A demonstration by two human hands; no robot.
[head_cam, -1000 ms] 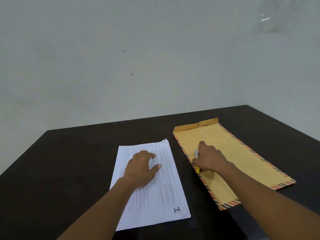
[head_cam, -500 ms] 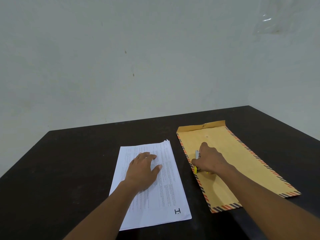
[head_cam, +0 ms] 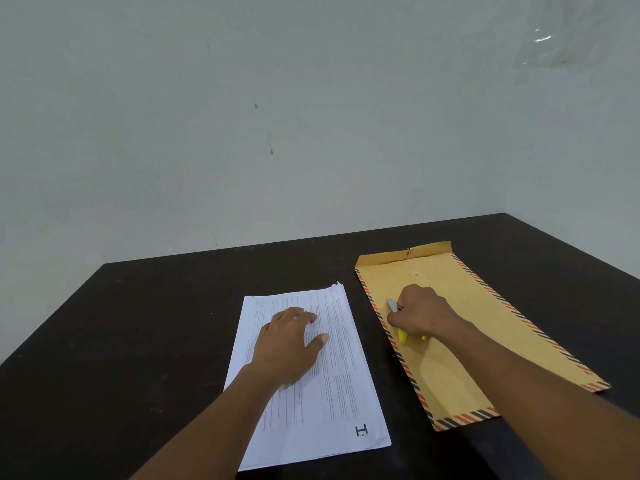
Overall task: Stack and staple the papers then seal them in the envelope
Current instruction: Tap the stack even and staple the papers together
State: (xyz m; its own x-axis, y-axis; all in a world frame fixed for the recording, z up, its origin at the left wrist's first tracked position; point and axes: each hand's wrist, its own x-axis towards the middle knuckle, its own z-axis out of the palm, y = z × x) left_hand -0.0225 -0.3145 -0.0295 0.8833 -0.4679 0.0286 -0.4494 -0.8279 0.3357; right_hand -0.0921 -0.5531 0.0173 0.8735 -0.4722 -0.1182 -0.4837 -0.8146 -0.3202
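A stack of white printed papers (head_cam: 332,393) lies on the dark table in front of me. My left hand (head_cam: 289,341) rests flat on its upper half, fingers spread. To the right lies a long brown envelope (head_cam: 485,341) with red and blue striped edges, its flap end pointing away from me. My right hand (head_cam: 420,315) sits on the envelope's left part, closed around a small yellow and silver stapler (head_cam: 398,322). Only the stapler's silver tip and yellow rear show.
The dark table (head_cam: 138,341) meets a pale wall (head_cam: 277,133) at the back and on the right. Bare tabletop stretches to the left of the papers and behind them.
Both hands stay where they were. The view has shifted slightly, so the envelope and papers sit a little further right in the picture.
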